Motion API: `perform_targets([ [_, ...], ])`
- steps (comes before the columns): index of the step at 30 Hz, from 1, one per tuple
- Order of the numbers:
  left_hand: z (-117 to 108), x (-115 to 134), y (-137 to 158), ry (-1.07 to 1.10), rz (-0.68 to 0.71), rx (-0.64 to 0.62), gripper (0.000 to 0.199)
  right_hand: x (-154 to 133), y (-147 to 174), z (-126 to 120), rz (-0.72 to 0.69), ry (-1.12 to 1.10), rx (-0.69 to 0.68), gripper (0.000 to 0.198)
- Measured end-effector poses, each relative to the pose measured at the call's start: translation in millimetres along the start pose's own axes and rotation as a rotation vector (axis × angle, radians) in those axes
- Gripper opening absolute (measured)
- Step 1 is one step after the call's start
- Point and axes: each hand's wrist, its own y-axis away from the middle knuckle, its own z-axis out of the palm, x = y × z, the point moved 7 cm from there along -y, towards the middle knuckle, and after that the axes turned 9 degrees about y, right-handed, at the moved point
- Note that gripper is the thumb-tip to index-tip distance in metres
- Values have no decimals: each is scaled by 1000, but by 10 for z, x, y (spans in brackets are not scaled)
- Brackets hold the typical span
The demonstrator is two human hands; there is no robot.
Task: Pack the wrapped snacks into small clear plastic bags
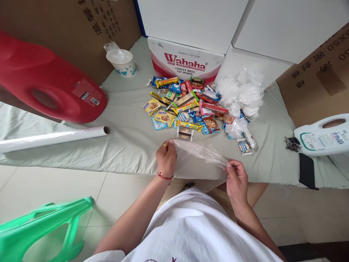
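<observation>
A clear plastic bag (200, 151) is stretched between my two hands above the front edge of the cloth-covered table. My left hand (166, 157), with a red string bracelet at the wrist, pinches its left end. At the lower right end, the fingers of my right hand (236, 178) are closed on the plastic. Just beyond the bag lies a heap of wrapped snacks (188, 105) in yellow, red, blue and brown packets. Crumpled clear plastic bags (241, 94) are piled at the heap's right side.
Behind the snacks stands a Wahaha carton (185, 62). To the left are a paper cup (121, 64), a red jug (54, 80) and a white roll (54, 139). A white detergent bottle (324, 136) and black phone (307, 170) lie right. A green stool (46, 225) stands on the floor.
</observation>
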Motion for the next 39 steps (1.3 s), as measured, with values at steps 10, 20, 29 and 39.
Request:
perform_targets([
  [10, -445, 555, -51, -329, 372, 310, 53, -229, -24, 186, 357, -177, -135, 35],
  [20, -100, 95, 919, 161, -531, -417, 60, -135, 201, 445, 132, 42, -343, 39],
  [29, 778, -122, 315, 392, -584, -249, 31, 155, 586, 202, 58, 264, -443, 37],
  [39, 742, 180, 476, 108, -33, -198, 35, -532, 344, 137, -509, 570, -109, 16],
])
